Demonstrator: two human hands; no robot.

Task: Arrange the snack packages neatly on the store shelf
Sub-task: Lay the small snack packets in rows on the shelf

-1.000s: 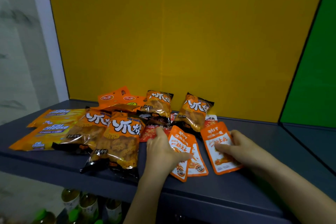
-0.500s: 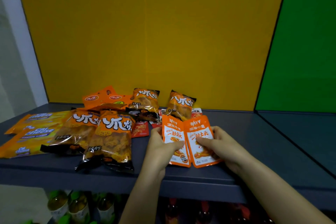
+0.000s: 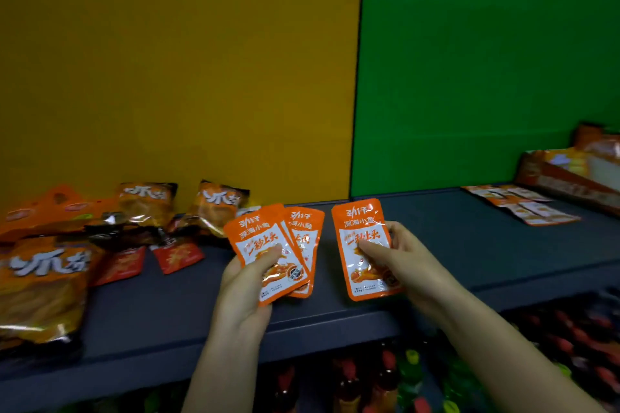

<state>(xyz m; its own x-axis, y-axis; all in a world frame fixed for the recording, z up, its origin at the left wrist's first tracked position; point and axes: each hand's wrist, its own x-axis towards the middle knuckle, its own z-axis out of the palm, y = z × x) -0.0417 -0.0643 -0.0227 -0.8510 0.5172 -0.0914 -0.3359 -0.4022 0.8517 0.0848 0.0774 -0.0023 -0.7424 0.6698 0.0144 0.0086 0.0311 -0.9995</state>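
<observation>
My left hand (image 3: pixel 250 282) grips a small fanned stack of orange and white fish snack packets (image 3: pixel 273 251), thumb on the front one, lifted off the dark grey shelf (image 3: pixel 469 258). My right hand (image 3: pixel 407 261) pinches a single packet of the same kind (image 3: pixel 364 248), held upright just to the right of the stack. More of these packets (image 3: pixel 525 206) lie flat in a row at the shelf's far right.
Large orange snack bags (image 3: pixel 43 282) and two more (image 3: pixel 214 206) crowd the shelf's left side, with small red packets (image 3: pixel 177 256) among them. An orange display box (image 3: pixel 570 174) stands at the far right. Bottles (image 3: pixel 385 379) fill the shelf below.
Both hands have lifted the orange packets off the shelf and apart from each other. My view has swung to the right, bringing the green panel and the far packets into sight.
</observation>
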